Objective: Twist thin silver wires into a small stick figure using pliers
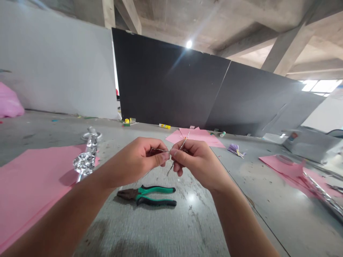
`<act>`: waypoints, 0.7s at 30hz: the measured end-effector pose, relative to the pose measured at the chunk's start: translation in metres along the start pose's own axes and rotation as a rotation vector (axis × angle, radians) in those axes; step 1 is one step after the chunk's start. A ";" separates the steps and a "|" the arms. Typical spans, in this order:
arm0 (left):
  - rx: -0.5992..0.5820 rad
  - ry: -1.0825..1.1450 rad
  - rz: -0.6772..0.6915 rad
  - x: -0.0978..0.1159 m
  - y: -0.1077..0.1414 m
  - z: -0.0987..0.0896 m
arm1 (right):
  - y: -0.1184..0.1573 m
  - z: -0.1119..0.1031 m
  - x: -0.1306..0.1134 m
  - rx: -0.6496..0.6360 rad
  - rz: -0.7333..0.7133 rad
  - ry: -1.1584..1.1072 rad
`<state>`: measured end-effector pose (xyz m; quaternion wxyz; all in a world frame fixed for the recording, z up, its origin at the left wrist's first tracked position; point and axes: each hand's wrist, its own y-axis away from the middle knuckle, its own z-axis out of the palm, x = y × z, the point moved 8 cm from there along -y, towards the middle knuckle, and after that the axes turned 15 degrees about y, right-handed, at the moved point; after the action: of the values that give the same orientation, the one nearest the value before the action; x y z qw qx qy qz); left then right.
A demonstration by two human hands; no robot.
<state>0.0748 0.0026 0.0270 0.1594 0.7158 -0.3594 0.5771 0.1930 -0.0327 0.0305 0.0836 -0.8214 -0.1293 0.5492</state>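
Thin twisted wire [183, 143] is pinched between my two hands above the grey table. My left hand [144, 155] grips one strand between thumb and fingers, and a piece of it runs back across the palm. Right beside it, fingertips nearly touching, my right hand [191, 157] pinches the crossing strand, whose ends stick out above and below the fingers. Where the strands meet is mostly covered by the fingertips. Below the hands lies a pair of pliers [146, 196] with green and black handles, its jaws pointing left.
Pink paper sheets [32, 178] lie at left, with a crumpled foil shape [85, 157] on their edge. More pink paper [207, 137] is behind my hands. A glue stick [164, 126] and a purple bundle [235, 150] lie farther back. Foil [321, 192] sits at right. Dark panels [171, 78] stand behind.
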 end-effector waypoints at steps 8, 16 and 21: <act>0.036 -0.045 0.031 0.006 0.003 -0.001 | 0.000 -0.003 -0.001 0.037 -0.021 0.136; 0.109 -0.225 0.179 0.019 0.005 -0.008 | 0.003 -0.001 -0.002 0.037 -0.068 0.182; 0.223 -0.253 0.237 0.028 0.009 -0.022 | 0.000 -0.003 -0.003 0.077 -0.131 0.087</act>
<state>0.0550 0.0006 0.0577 -0.0364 0.7484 -0.3921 0.5337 0.1945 -0.0339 0.0339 0.1564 -0.8304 -0.1575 0.5111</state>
